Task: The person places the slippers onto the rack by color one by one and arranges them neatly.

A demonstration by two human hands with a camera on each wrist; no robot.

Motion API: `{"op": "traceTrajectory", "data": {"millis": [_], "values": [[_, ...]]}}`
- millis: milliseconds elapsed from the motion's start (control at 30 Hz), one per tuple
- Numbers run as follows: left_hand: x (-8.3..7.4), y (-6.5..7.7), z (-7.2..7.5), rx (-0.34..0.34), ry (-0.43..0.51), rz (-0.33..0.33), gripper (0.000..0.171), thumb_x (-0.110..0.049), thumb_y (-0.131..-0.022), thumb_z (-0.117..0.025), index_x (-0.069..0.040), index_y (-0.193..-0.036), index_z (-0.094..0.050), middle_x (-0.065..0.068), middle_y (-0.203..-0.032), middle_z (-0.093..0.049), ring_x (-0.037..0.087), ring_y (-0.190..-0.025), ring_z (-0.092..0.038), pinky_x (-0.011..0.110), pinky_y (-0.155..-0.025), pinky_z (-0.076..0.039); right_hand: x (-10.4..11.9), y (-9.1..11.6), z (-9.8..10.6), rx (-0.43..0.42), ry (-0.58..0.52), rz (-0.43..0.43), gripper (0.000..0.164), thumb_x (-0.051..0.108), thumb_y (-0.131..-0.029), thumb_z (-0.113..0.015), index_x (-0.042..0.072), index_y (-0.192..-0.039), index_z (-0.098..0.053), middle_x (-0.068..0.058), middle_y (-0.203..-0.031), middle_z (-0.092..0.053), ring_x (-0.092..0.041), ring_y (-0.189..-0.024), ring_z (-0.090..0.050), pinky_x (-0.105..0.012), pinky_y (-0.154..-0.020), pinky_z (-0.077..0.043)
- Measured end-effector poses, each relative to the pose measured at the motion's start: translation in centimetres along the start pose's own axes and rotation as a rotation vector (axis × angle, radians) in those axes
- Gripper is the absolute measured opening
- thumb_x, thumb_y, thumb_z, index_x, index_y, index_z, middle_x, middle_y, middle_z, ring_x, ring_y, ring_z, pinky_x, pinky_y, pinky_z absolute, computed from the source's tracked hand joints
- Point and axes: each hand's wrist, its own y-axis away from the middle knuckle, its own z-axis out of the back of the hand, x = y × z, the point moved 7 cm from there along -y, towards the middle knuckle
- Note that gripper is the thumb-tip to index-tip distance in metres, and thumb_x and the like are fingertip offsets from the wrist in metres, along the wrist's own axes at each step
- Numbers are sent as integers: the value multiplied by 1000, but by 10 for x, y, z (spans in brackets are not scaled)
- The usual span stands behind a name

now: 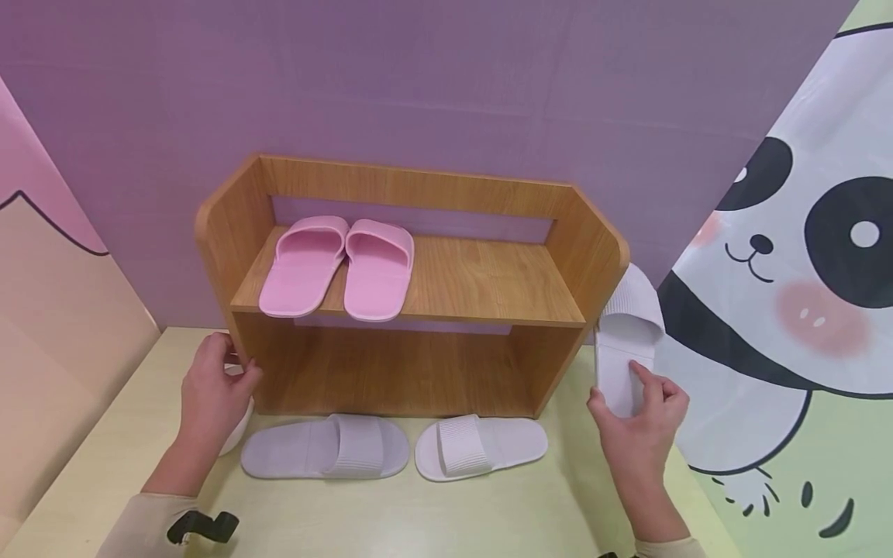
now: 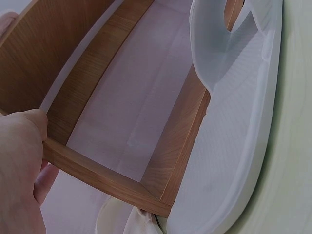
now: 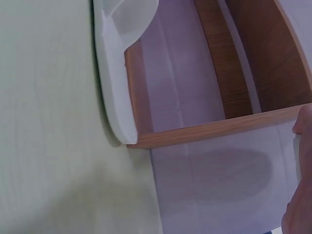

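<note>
My left hand (image 1: 212,387) pinches the front edge of the left side panel of a wooden shoe rack (image 1: 418,372); the left wrist view shows fingers on both sides of it. Off the rack's right side, my right hand (image 1: 642,426) holds a white slipper (image 1: 624,353) near its heel, toe end up. A pair of pink slippers, left (image 1: 303,271) and right (image 1: 379,275), sits on the upper shelf. Two white slippers, one larger (image 1: 293,449) and one smaller (image 1: 512,443), lie sideways before the rack. Another white item (image 1: 237,430) is mostly hidden behind my left wrist.
The rack stands on a pale wooden table (image 1: 391,519) against a purple backdrop (image 1: 418,85). A panda-print panel (image 1: 830,325) rises at the right, and a pink and peach panel (image 1: 56,310) at the left.
</note>
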Motion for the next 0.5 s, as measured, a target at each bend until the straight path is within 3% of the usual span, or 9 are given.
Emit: {"op": "traceTrajectory", "data": {"millis": [100,233,333,433,500], "values": [[0,0,0,-1,-2,-2,37,2,-96,-76,2,-125,-54,20,-120,-60,42,-111,-68,62,-82,-65,3,-3,4,-20,-15,28,70,7,-79,-92,10,-145,-68,-24,-135,-43,-27,-132,-44,-58,-100,-51],[-1,0,0,-3,0,0,36,2,-95,-76,2,-125,-54,20,-119,-60,42,-111,-68,62,-82,-65,8,-6,8,-50,-32,63,70,7,-78,-92,10,-145,-68,-22,-134,-44,-26,-132,-45,-56,-102,-51],[-1,0,0,0,-2,6,35,2,-96,-74,1,-125,-54,19,-119,-60,42,-111,-68,63,-82,-65,13,-9,10,-71,-47,70,70,7,-79,-91,12,-145,-69,-2,-130,-46,-22,-132,-45,-55,-102,-51],[-1,0,-1,4,-4,12,34,1,-96,-74,1,-125,-54,19,-119,-60,42,-112,-68,63,-82,-65,19,-11,14,-94,-69,79,70,6,-79,-91,12,-146,-69,20,-128,-37,-14,-133,-44,-53,-104,-51],[0,0,-1,4,-7,13,34,1,-97,-73,1,-124,-53,19,-119,-60,42,-112,-68,63,-82,-65,24,-13,17,-110,-81,92,70,6,-80,-90,12,-146,-69,26,-128,-32,-9,-133,-42,-47,-105,-50]]}}
